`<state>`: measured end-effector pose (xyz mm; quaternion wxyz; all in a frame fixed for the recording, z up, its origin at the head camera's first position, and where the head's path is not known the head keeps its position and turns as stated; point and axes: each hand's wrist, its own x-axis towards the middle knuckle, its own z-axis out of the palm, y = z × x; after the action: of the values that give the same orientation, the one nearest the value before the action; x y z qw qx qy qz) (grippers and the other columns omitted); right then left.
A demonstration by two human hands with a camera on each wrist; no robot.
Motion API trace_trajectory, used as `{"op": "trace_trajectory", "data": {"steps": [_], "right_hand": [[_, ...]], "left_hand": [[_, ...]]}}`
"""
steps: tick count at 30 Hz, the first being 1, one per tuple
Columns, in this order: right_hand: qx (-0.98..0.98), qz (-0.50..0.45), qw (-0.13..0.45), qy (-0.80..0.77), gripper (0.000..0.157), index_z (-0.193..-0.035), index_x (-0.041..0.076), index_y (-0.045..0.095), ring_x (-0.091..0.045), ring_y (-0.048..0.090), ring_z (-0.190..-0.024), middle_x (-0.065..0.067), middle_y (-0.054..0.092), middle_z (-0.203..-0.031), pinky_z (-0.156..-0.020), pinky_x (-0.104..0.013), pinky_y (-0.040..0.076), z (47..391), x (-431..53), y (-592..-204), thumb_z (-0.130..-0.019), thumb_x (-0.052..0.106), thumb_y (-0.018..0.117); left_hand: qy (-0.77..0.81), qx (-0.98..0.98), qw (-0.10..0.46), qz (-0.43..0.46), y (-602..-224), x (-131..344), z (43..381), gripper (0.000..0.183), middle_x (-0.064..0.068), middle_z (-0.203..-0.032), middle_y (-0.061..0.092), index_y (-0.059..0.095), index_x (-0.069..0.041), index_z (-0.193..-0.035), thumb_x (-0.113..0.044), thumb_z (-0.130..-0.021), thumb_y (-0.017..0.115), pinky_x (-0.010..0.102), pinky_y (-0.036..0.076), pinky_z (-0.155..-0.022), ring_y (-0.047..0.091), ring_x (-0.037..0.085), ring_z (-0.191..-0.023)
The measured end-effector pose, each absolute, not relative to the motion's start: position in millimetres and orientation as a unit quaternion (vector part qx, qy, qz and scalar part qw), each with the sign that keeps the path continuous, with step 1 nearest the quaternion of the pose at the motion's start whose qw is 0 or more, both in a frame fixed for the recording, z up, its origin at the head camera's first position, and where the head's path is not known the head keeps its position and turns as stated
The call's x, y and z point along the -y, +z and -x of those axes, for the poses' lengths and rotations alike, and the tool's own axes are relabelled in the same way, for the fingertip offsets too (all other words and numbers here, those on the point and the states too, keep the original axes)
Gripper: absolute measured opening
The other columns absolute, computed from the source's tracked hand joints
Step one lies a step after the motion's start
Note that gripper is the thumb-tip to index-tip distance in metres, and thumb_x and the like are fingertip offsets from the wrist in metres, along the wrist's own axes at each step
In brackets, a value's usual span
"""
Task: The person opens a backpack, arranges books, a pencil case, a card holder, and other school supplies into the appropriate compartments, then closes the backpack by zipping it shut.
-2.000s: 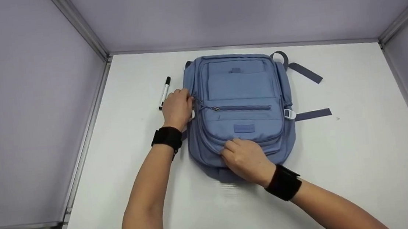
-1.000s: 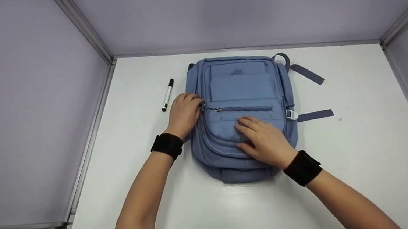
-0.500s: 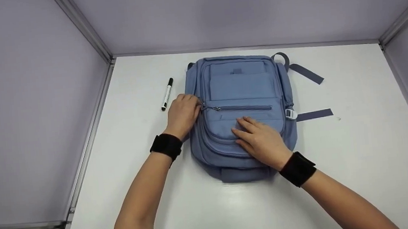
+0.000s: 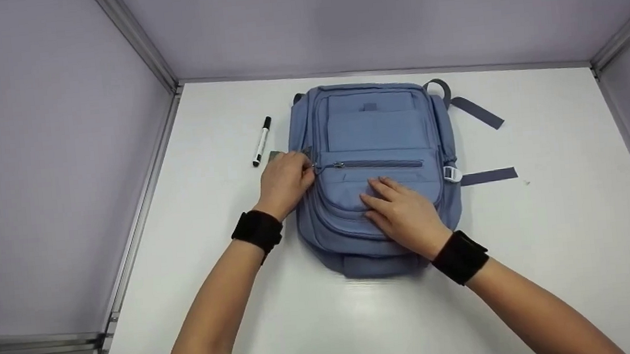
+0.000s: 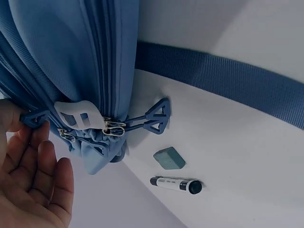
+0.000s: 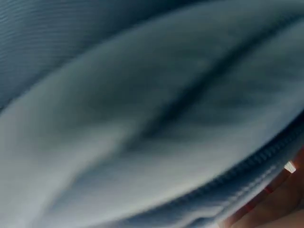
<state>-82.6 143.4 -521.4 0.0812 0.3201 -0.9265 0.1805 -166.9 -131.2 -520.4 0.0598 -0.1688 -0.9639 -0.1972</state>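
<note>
A blue backpack (image 4: pixel 374 132) lies front side up on the white table. At its left side my left hand (image 4: pixel 287 182) pinches a blue triangular zipper pull (image 5: pixel 35 117) between thumb and forefinger, the other fingers loosely bent. My right hand (image 4: pixel 406 214) rests on the lower front pocket with its fingers spread. The right wrist view is filled by blurred blue fabric (image 6: pixel 142 95), with part of the hand (image 6: pixel 273 202) at its lower right corner. More zipper pulls (image 5: pixel 156 116) hang by a white buckle (image 5: pixel 78 115) on the bag's side.
Left of the backpack lies a black-and-white marker (image 4: pixel 262 141). A small grey-green block (image 5: pixel 169 158) sits near it, partly hidden behind the left hand in the head view. Dark straps (image 4: pixel 489 176) stretch out to the right. Grey panels (image 4: pixel 369 18) enclose the table.
My right hand has let go at the bag's lower edge, moved up and flattened on the front pocket. The left hand has shifted slightly right, and the grey-green block now shows behind it.
</note>
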Motion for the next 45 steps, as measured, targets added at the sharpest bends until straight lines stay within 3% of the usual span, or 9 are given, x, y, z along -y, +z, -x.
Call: {"op": "trace_trajectory", "data": {"steps": [7, 10, 14, 16, 21, 26, 33, 45], "right_hand": [[0.928, -0.32, 0.074, 0.177, 0.035, -0.13, 0.008, 0.071, -0.035, 0.06, -0.126, -0.016, 0.065, -0.134, -0.099, -0.053, 0.05, 116, -130, -488, -0.1, 0.027, 0.068], [0.929, -0.34, 0.044, 0.142, 0.038, -0.136, 0.006, 0.066, -0.036, 0.052, -0.134, -0.016, 0.06, -0.142, -0.108, -0.053, 0.043, 142, -111, -481, -0.101, 0.024, 0.066], [0.926, -0.361, -0.037, 0.101, 0.045, -0.146, 0.008, 0.057, -0.036, 0.037, -0.146, -0.014, 0.047, -0.155, -0.119, -0.054, 0.027, 170, -89, -482, -0.104, 0.025, 0.061], [0.927, -0.359, -0.062, 0.09, 0.044, -0.148, 0.01, 0.055, -0.035, 0.034, -0.148, -0.013, 0.044, -0.157, -0.12, -0.055, 0.023, 178, -82, -485, -0.106, 0.025, 0.058], [0.935, -0.334, -0.078, 0.092, 0.039, -0.144, 0.014, 0.061, -0.035, 0.04, -0.144, -0.011, 0.049, -0.154, -0.116, -0.056, 0.031, 187, -77, -492, -0.107, 0.024, 0.056], [0.934, -0.328, -0.064, 0.122, 0.034, -0.137, 0.014, 0.068, -0.036, 0.047, -0.139, -0.011, 0.055, -0.149, -0.112, -0.054, 0.038, 190, -75, -496, -0.105, 0.022, 0.06], [0.935, -0.322, -0.061, 0.133, 0.031, -0.132, 0.015, 0.071, -0.035, 0.051, -0.136, -0.012, 0.058, -0.145, -0.107, -0.054, 0.044, 193, -74, -499, -0.105, 0.023, 0.061], [0.936, -0.324, -0.068, 0.12, 0.03, -0.132, 0.016, 0.071, -0.035, 0.051, -0.136, -0.012, 0.058, -0.146, -0.108, -0.054, 0.043, 194, -70, -498, -0.105, 0.023, 0.06]], "left_hand": [[-0.207, 0.966, 0.051, 0.147, -520, 129, 165, 0.014, 0.007, -0.096, 0.068, 0.074, -0.008, -0.1, -0.019, -0.097, 0.066, 0.039, 0.052, -0.077, 0.063, 0.026, -0.089], [-0.201, 0.969, 0.048, 0.135, -521, 127, 165, 0.014, 0.007, -0.095, 0.066, 0.074, -0.008, -0.099, -0.02, -0.097, 0.067, 0.04, 0.053, -0.075, 0.062, 0.025, -0.087], [-0.189, 0.972, 0.049, 0.133, -523, 124, 165, 0.013, 0.007, -0.095, 0.064, 0.073, -0.008, -0.098, -0.02, -0.097, 0.067, 0.04, 0.054, -0.073, 0.063, 0.025, -0.087], [-0.19, 0.971, 0.049, 0.136, -524, 122, 165, 0.013, 0.007, -0.103, 0.066, 0.072, -0.008, -0.099, -0.019, -0.097, 0.066, 0.04, 0.054, -0.075, 0.064, 0.026, -0.092], [-0.194, 0.969, 0.046, 0.148, -523, 124, 163, 0.014, 0.006, -0.115, 0.069, 0.073, -0.009, -0.103, -0.019, -0.097, 0.066, 0.04, 0.055, -0.078, 0.065, 0.026, -0.099], [-0.185, 0.971, 0.045, 0.147, -522, 128, 161, 0.014, 0.005, -0.098, 0.073, 0.076, -0.01, -0.102, -0.02, -0.097, 0.067, 0.04, 0.054, -0.078, 0.064, 0.026, -0.091], [-0.192, 0.967, 0.044, 0.158, -517, 130, 152, 0.013, 0.005, -0.094, 0.074, 0.076, -0.009, -0.1, -0.02, -0.096, 0.07, 0.04, 0.052, -0.076, 0.063, 0.027, -0.086], [-0.209, 0.96, 0.055, 0.177, -507, 128, 117, 0.005, 0.002, -0.087, 0.071, 0.073, -0.01, -0.093, -0.015, -0.091, 0.071, 0.038, 0.053, -0.073, 0.064, 0.024, -0.08]]}}
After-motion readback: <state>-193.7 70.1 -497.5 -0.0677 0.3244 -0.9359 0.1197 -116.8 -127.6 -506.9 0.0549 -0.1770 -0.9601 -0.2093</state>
